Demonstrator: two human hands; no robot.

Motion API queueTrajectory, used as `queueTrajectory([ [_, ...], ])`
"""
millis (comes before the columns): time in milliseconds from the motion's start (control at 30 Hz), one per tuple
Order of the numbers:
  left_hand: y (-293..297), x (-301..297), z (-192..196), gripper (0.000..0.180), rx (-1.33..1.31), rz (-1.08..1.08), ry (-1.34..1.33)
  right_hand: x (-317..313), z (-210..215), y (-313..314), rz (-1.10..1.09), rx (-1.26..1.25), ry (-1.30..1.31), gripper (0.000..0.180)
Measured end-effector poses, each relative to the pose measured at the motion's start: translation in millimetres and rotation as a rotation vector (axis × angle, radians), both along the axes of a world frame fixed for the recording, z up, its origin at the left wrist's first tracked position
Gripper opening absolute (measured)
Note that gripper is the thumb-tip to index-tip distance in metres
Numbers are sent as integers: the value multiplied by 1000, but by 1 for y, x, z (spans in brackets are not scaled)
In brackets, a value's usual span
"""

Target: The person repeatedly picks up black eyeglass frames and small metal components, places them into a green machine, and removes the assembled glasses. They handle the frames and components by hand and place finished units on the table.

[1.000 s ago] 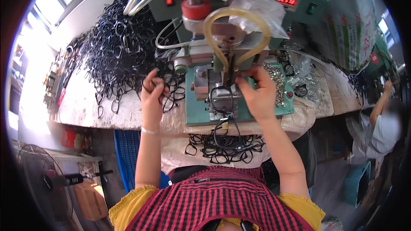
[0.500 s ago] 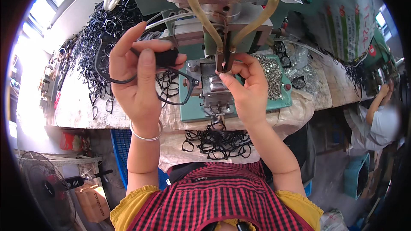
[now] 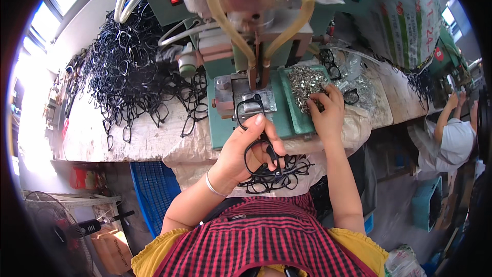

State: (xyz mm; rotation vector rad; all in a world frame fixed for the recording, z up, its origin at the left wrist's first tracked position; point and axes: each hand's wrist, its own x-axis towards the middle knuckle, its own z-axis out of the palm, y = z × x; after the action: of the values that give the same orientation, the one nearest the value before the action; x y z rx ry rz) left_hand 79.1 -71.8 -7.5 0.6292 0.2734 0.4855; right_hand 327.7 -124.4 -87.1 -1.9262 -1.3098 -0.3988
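Frame (image 3: 256,128) light, thin, springy, likely easy to bend, gripped at near rim by left hand (image 3: 246,149); right hand (image 3: 325,113) pinching among small metal parts (image 3: 305,83) at right.

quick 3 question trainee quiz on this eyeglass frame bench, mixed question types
1. True or false: the left hand holds a black plastic eyeglass frame at the green bench machine.
2. The right hand rests on: A) the pile of small silver metal parts, B) the heap of black frames, C) the blue plastic crate.
3. What colour are the two curved hoses above the machine?

Key: 1 true; 2 A; 3 yellowish.
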Motion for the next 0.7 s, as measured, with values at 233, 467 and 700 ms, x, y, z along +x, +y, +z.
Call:
queueTrajectory([
  [233, 7, -3, -4, 36, 7, -51, -58, -20, 8, 59, 94, 34, -136, 17],
  [467, 0, -102, -32, 37, 289, 265, 383, -13, 7, 22, 70, -8, -41, 15],
  [700, 66, -117, 15, 7, 1422, 961, 950, -2, 18, 15, 42, 12, -12, 8],
])
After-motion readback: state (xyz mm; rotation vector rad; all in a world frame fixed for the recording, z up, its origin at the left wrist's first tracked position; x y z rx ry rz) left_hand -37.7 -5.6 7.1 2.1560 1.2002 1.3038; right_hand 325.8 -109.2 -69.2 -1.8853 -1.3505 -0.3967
